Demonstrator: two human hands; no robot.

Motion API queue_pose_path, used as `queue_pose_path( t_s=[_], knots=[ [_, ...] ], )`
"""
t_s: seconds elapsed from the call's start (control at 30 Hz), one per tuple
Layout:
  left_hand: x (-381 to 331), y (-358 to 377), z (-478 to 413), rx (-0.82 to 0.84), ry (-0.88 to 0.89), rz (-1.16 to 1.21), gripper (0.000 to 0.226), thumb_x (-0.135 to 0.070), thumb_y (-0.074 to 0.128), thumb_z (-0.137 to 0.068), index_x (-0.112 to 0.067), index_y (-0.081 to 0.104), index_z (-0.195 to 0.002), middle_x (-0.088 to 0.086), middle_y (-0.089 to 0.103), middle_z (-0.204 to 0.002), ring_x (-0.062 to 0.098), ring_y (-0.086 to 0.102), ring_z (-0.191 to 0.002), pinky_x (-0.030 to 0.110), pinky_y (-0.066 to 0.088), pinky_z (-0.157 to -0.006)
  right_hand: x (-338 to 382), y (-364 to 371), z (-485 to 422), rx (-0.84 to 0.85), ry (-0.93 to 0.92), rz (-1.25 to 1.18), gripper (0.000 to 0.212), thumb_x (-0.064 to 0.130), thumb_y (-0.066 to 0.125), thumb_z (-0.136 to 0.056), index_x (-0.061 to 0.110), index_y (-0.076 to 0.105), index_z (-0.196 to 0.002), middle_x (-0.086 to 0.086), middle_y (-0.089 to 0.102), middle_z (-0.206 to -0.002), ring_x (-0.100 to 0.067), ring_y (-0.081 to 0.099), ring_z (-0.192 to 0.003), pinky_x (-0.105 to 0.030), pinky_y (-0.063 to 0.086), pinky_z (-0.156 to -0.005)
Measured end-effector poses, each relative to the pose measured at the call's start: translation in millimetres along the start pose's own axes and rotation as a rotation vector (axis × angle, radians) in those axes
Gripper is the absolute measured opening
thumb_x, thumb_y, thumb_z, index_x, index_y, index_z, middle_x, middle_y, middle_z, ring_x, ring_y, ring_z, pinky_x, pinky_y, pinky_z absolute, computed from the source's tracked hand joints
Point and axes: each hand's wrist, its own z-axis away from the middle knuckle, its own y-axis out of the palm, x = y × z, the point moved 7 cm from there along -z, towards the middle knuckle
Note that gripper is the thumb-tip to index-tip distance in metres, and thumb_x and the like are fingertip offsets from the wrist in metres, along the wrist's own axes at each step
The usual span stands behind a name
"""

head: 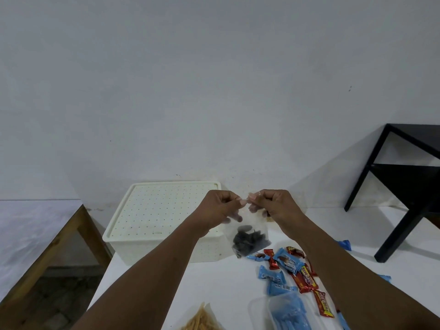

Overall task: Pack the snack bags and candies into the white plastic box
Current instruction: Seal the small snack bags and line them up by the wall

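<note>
Fingers of both hands pinch snack bag top

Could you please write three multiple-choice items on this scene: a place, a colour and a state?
1. Where is the small clear plastic bag of dark pieces?
A. inside the box
B. pinched by the left hand and right hand
C. on a chair
2. Which colours are the loose wrapped candies on the white table?
A. blue and red
B. green and purple
C. all yellow
3. How is the white perforated plastic box?
A. lidless
B. overturned
C. lid on
Answers: B, both hands pinch its top edge; A, the wrappers are blue or red; C, the dotted lid covers it.
</note>
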Motion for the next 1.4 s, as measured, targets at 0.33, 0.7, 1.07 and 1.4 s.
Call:
queue_pose_path(
  t_s=[0.33, 0.7, 1.07, 1.4],
  knots=[
    [6.6, 14.7, -3.0, 0.087, -0.07, 0.109, 0.032, -0.044, 0.066, -0.091, -0.013, 0.072, -0.088, 0.01, 0.069, -0.084, 0.027, 0.075, -0.086, 0.037, 0.054, -0.079, -9.1, -10.3, 2.9, -0.023, 0.014, 0.01, 0.031, 0.033, 0.056, -0.096, 0.011, 0.076, -0.091, -0.011, 0.075, -0.085, -0.013, 0.067, -0.076, -0.036, 0.043, -0.074],
    [20.9, 25.8, 1.1, 0.208, -0.18, 0.291, 0.027, -0.024, 0.074, -0.087, 0.001, 0.065, -0.092, 0.026, 0.066, -0.094, 0.042, 0.07, -0.103, 0.043, 0.058, -0.083, -8.4, -12.4, -3.2, -0.054, -0.028, 0.152, 0.023, 0.04, 0.069, -0.087, 0.019, 0.078, -0.093, -0.011, 0.074, -0.086, -0.02, 0.063, -0.071, -0.034, 0.055, -0.076],
    [19.2, 41.7, -7.3, 0.13, -0.117, 0.167, 0.024, -0.028, 0.061, -0.097, -0.009, 0.073, -0.09, 0.01, 0.071, -0.087, 0.022, 0.067, -0.086, 0.039, 0.06, -0.084, -26.2, -20.8, -4.2, 0.03, 0.049, -0.169, 0.026, 0.003, 0.061, -0.092, 0.01, 0.067, -0.116, -0.006, 0.063, -0.07, -0.019, 0.062, -0.071, -0.036, 0.048, -0.071],
    [30.1, 56.7, -33.5, 0.148, -0.125, 0.088, 0.022, -0.029, 0.06, -0.085, -0.014, 0.077, -0.081, -0.006, 0.058, -0.141, 0.014, 0.048, -0.13, 0.04, 0.039, -0.109, -23.5, -63.9, -21.9, 0.227, 0.202, -0.439, 0.035, 0.001, 0.05, -0.095, 0.01, 0.062, -0.127, -0.006, 0.055, -0.082, -0.02, 0.053, -0.078, -0.036, 0.046, -0.076]
  ],
)
